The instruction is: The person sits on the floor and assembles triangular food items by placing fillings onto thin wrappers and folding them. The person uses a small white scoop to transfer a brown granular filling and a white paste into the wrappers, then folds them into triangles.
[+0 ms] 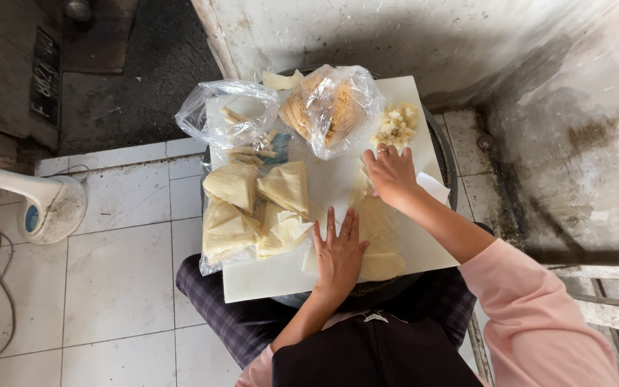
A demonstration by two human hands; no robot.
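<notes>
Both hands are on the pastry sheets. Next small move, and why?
Probably peel one pastry sheet off the stack. The left hand lies flat on the stack's near edge, pinning it, while the right hand rests at the far end. The filling pile and the folded triangles lie close by.

One white board [338,179] carries two clear plastic bags: a far-left bag [227,111] and a far-right bag [334,107]. Four folded pastry triangles [234,185] lie at left, one stack of flat pastry sheets [381,236] near right, one heap of pale filling [395,125] far right. Two hands show, a left hand [338,251] and a right hand [390,172].
</notes>
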